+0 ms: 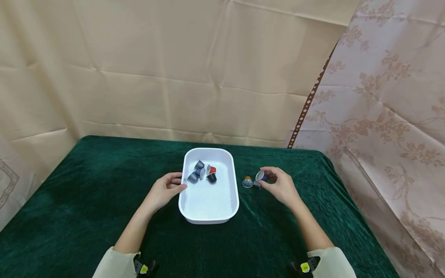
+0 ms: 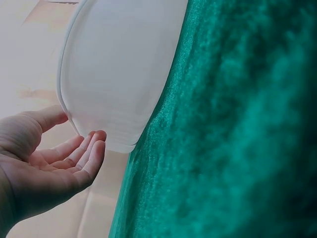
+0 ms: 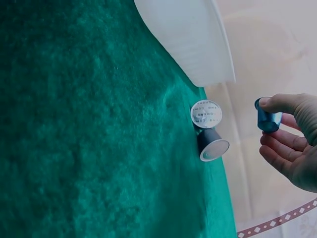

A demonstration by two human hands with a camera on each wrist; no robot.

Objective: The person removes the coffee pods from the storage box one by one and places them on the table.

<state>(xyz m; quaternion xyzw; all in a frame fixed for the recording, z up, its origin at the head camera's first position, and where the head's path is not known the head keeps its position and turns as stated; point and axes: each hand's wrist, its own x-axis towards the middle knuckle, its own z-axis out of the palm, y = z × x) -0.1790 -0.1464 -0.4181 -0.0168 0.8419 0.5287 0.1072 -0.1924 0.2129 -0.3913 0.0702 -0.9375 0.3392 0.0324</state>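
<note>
A blue coffee capsule [image 3: 268, 118] is pinched between the thumb and fingers of my right hand [image 1: 281, 186], raised off the cloth. Close by that hand lie two more capsules: an orange-brown one [image 1: 247, 182] with its printed lid showing, and a dark grey one [image 3: 211, 145] on its side. My left hand [image 1: 166, 192] grips the left rim of a white tray [image 1: 209, 206], thumb at the rim and fingers against the outer wall. Inside the tray's far half sit several capsules, among them a red one [image 1: 211, 169], a black one [image 1: 211, 177] and a blue one [image 1: 200, 172].
Dark green velvet cloth [image 1: 87, 200] covers the table. Behind it hangs a cream curtain [image 1: 174, 69], and a floral curtain [image 1: 389, 108] stands along the right side.
</note>
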